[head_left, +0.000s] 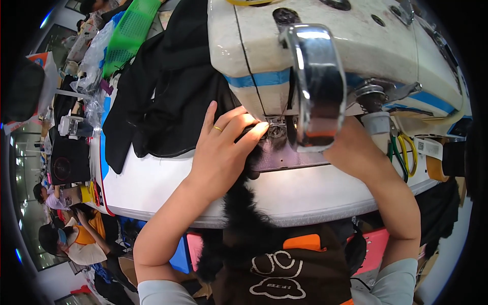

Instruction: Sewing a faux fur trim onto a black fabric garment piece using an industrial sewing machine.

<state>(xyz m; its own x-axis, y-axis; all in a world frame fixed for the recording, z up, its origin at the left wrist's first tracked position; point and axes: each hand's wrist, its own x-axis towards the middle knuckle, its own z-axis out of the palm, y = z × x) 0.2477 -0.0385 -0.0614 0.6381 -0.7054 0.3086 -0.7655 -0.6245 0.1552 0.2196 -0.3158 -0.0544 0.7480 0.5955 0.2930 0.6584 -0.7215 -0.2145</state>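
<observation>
Head view, right hand partly hidden, fabric cropped

The short sleeves were pale grey — loose at the hem. A thin gold ring circled one finger of the left hand; the brown apron bore a white outlined print and orange patch.

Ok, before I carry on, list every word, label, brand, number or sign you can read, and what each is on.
None quoted; the marks by place:
Brown apron: white outlined shapes; characters in the lower one too small to read.
White label, right of the sewing machine: print too small to read.
Orange-and-white bag, far left: markings too blurred to read.
Black fabric: no lettering shows.
</observation>
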